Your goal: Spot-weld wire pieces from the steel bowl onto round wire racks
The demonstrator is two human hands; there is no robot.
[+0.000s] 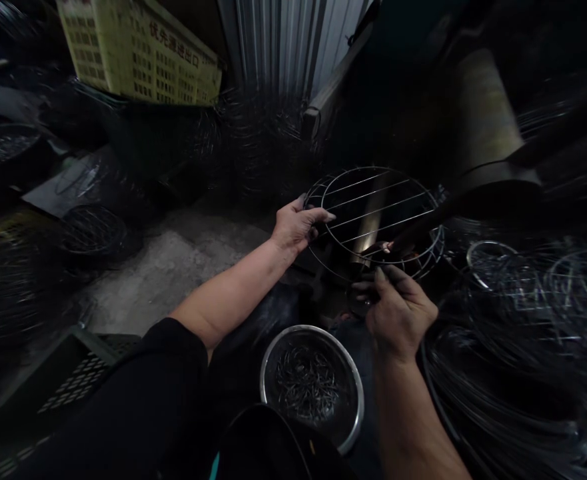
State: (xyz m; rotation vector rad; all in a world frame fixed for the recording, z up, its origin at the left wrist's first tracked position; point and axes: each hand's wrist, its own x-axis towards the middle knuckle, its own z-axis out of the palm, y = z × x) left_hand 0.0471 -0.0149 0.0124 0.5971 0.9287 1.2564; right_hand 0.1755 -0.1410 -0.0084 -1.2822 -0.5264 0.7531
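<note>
Left hand: my left hand [298, 227] is closed around the left edge of the frame, with the fingers lying across the outer wires and pointing towards its centre.

Right hand: my right hand [399, 315] is curled at the frame's lower edge, its fingertips [379, 272] drawn together. I cannot tell whether they pinch anything.

Main thing: a round wire frame [373, 200] stands tilted in front of me, ahead of both hands. Its straight parallel bars run from lower left to upper right across a wire ring.

Spacing: the frame's left edge sits in my left hand, and its lower edge is just above my right hand. My right hand is nearer the dark rod [423, 223], which reaches in from the right, and its tip lies inside the frame's lower part.

Below the hands: a steel bowl [313, 330] sits below and between my hands, holding a heap of short wire pieces [306, 387].

Around me: more wire coils [503, 400] are piled at right, and another wire frame [93, 230] lies at left on the concrete floor [163, 280]. A yellow plastic crate [138, 50] sits above, beside a corrugated metal sheet [288, 40]. A perforated green crate [73, 380] lies at lower left.
</note>
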